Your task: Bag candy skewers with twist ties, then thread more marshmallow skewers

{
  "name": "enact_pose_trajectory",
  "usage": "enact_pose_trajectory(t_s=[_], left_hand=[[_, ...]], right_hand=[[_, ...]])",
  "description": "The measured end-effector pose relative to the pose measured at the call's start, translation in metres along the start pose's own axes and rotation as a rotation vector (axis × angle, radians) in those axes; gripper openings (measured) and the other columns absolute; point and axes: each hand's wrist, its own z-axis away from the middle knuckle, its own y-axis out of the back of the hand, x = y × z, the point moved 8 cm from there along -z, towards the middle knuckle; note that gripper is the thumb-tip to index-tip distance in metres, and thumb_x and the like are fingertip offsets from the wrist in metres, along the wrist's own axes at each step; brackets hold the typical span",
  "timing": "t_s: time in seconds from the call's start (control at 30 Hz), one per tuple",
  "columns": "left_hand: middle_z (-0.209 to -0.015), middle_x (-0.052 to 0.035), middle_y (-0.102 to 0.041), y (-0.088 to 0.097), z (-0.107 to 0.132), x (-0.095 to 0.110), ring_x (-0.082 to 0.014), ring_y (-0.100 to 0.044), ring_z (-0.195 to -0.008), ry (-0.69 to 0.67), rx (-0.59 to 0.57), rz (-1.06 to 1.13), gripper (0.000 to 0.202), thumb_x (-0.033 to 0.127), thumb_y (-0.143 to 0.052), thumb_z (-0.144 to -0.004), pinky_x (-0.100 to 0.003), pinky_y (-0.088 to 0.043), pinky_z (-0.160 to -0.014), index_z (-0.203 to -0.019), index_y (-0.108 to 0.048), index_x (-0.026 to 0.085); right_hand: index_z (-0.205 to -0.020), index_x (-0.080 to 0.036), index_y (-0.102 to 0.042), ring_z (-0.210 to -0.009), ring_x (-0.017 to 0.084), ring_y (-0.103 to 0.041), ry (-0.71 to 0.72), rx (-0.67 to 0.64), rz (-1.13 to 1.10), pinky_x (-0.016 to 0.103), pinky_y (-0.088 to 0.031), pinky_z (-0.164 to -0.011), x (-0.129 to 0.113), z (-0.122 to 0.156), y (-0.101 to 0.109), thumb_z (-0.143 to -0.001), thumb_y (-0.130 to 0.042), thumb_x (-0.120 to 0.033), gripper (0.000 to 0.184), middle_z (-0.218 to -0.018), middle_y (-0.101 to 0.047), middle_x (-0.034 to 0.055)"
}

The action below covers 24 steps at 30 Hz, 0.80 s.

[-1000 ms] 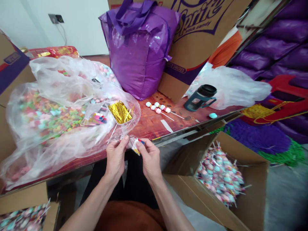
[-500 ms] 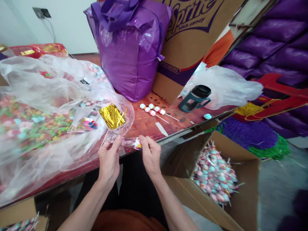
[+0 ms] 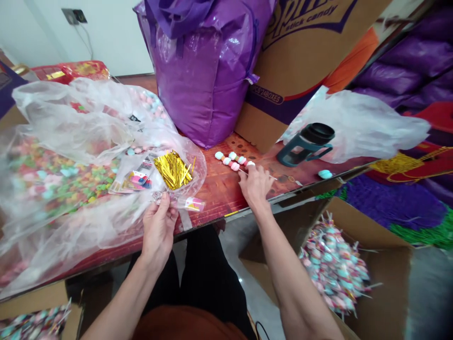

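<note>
My left hand [image 3: 161, 226] pinches a small clear plastic bag [image 3: 193, 204] with a colourful printed end, held over the table's front edge. Two marshmallow sticks [image 3: 230, 164] in pink, blue and white lie side by side on the red table. My right hand [image 3: 255, 186] is down on them, its fingers closed around the white sticks' end and partly hiding it. Beside my left hand, gold twist ties [image 3: 173, 170] fill a clear plastic tray. A stack of printed clear bags [image 3: 136, 179] lies left of the ties.
Large clear sacks of colourful candies [image 3: 67, 174] cover the table's left. Behind stand a purple bag [image 3: 201, 80] and a cardboard box [image 3: 300, 61]. A teal mug [image 3: 304, 146] and a loose blue marshmallow [image 3: 325, 174] are at right. Below, an open carton [image 3: 385, 283] holds wrapped marshmallow sticks.
My right hand has let go of the small bag and moved right onto the marshmallow sticks. My left hand still holds the bag. The view has shifted slightly.
</note>
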Motion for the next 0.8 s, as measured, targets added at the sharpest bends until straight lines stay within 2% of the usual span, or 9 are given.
enact_pose_trajectory(t_s=[0.07,0.17,0.27,0.37,0.47,0.53,0.67,0.8], left_hand=[[-0.067,0.0041,-0.062,0.004,-0.001,0.000,-0.0049,-0.056,-0.057,0.022,0.017,0.024,0.040,0.026,-0.096,-0.055,-0.015,-0.048,-0.054,-0.075,-0.063,0.013],[-0.064,0.0047,-0.063,0.009,-0.002,0.002,-0.0059,-0.058,-0.056,0.004,0.056,0.060,0.036,0.025,-0.094,-0.060,-0.017,-0.050,-0.056,-0.075,-0.063,0.014],[-0.059,0.0042,-0.062,0.013,-0.005,0.005,-0.0070,-0.059,-0.055,-0.022,0.085,0.079,0.032,0.027,-0.090,-0.068,-0.019,-0.051,-0.058,-0.073,-0.061,0.014],[-0.058,0.0041,-0.063,0.015,-0.008,0.007,-0.0073,-0.059,-0.055,-0.059,0.084,0.092,0.032,0.029,-0.088,-0.069,-0.019,-0.050,-0.057,-0.073,-0.059,0.015],[-0.059,0.0044,-0.063,0.017,-0.008,0.008,-0.0077,-0.060,-0.056,-0.096,0.060,0.087,0.037,0.033,-0.090,-0.065,-0.020,-0.050,-0.058,-0.073,-0.059,0.015],[-0.060,0.0050,-0.062,0.017,-0.006,0.008,-0.0078,-0.059,-0.057,-0.123,0.042,0.075,0.041,0.035,-0.092,-0.061,-0.020,-0.051,-0.059,-0.073,-0.058,0.016],[-0.063,0.0057,-0.061,0.014,0.002,0.011,-0.0078,-0.059,-0.059,-0.185,-0.024,0.034,0.045,0.040,-0.093,-0.059,-0.022,-0.053,-0.063,-0.072,-0.056,0.016],[-0.066,0.0060,-0.060,0.014,0.006,0.018,-0.0079,-0.058,-0.060,-0.260,-0.063,-0.047,0.044,0.044,-0.090,-0.061,-0.022,-0.052,-0.063,-0.074,-0.059,0.016]], right_hand=[[-0.092,-0.013,-0.073,-0.099,0.034,-0.059,0.028,-0.045,0.041,0.051,-0.037,-0.090,0.001,-0.005,-0.004,-0.089,-0.057,-0.020,0.018,-0.104,-0.070,0.0207],[-0.084,-0.016,-0.073,-0.090,0.028,-0.062,0.075,0.007,-0.183,0.044,-0.042,-0.087,-0.006,0.012,0.010,-0.090,-0.056,-0.021,0.019,-0.093,-0.072,0.0132],[-0.080,-0.018,-0.072,-0.078,0.021,-0.063,0.102,0.020,-0.584,0.034,-0.047,-0.077,-0.014,0.054,0.034,-0.089,-0.061,-0.026,0.017,-0.080,-0.070,0.0043],[-0.081,-0.019,-0.071,-0.072,0.017,-0.062,0.116,-0.026,-0.768,0.029,-0.047,-0.070,-0.022,0.107,0.056,-0.090,-0.065,-0.027,0.014,-0.077,-0.068,-0.0001],[-0.084,-0.021,-0.071,-0.075,0.015,-0.062,0.190,-0.024,-0.795,0.027,-0.047,-0.071,-0.026,0.148,0.076,-0.092,-0.065,-0.020,0.010,-0.081,-0.068,-0.0005],[-0.087,-0.021,-0.071,-0.077,0.015,-0.063,0.247,-0.016,-0.762,0.028,-0.046,-0.073,-0.026,0.162,0.084,-0.093,-0.064,-0.017,0.010,-0.083,-0.068,-0.0004],[-0.090,-0.022,-0.071,-0.076,0.014,-0.064,0.380,-0.011,-0.623,0.030,-0.044,-0.074,-0.025,0.169,0.094,-0.093,-0.064,-0.014,0.011,-0.082,-0.070,-0.0010],[-0.087,-0.023,-0.071,-0.075,0.015,-0.065,0.447,-0.078,-0.572,0.031,-0.043,-0.073,-0.026,0.168,0.097,-0.094,-0.063,-0.016,0.013,-0.080,-0.071,-0.0013]])
